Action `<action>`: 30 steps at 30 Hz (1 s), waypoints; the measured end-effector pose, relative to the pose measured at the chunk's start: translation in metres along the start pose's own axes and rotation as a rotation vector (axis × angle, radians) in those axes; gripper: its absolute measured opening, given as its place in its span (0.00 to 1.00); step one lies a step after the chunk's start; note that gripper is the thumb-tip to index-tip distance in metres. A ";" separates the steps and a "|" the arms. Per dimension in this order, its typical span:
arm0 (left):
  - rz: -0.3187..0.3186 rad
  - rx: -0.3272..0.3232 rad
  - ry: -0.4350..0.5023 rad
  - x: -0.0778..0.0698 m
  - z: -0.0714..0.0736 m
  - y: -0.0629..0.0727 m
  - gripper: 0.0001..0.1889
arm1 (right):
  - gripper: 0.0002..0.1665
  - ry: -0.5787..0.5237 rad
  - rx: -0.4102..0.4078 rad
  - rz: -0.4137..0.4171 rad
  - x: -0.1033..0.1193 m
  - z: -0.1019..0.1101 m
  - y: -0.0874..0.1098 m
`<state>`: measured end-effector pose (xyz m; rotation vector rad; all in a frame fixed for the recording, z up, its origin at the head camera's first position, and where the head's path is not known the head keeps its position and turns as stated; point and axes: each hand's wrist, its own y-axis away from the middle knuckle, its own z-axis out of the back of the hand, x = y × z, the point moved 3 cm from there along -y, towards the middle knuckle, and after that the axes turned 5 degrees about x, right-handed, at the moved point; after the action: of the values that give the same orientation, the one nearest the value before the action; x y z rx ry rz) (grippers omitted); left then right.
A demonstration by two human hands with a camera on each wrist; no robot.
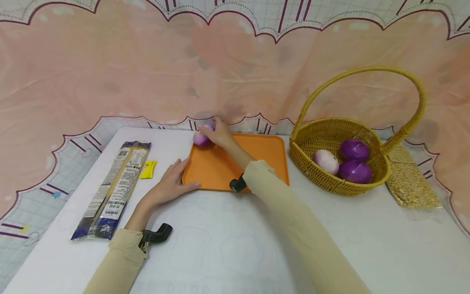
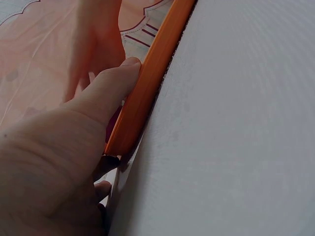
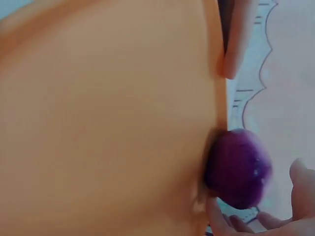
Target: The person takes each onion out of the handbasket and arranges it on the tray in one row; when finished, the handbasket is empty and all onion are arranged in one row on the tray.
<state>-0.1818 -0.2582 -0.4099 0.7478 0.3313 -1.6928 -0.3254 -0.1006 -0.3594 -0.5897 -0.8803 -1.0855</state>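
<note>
My left hand [image 1: 172, 181] rests at the near left corner of an orange tray [image 1: 249, 153], its thumb along the front rim and its straight fingers along the left side. The left wrist view has the thumb [image 2: 110, 88] against the rim. My right hand [image 1: 221, 134] reaches across to the far left corner, where a purple onion [image 3: 241, 169] sits at the tray's edge. In the right wrist view its fingertips are right at the onion while other digits are spread apart from it.
On the right stands a wicker basket [image 1: 339, 188] holding a pale onion [image 1: 326, 161] and two dark purple ones [image 1: 355, 171]. Beyond it lies a bag of yellow grains [image 1: 413, 183]. To the left are a long packet [image 1: 114, 190] and a small yellow sachet [image 1: 148, 169]. A patterned cloth [image 1: 147, 73] hangs behind.
</note>
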 end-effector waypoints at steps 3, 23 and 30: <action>-0.001 0.003 -0.004 0.000 0.000 -0.001 0.51 | 0.38 -0.052 0.005 0.058 0.004 0.011 0.010; 0.018 0.011 0.006 0.002 0.000 0.007 0.52 | 0.23 -0.336 0.245 0.076 -0.056 0.113 0.206; 0.013 0.015 0.005 -0.002 -0.001 0.004 0.52 | 0.24 -0.347 0.196 0.058 -0.071 0.137 0.224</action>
<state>-0.1772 -0.2572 -0.4089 0.7644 0.3170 -1.6831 -0.1747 0.1253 -0.3450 -0.6453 -1.2480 -0.8442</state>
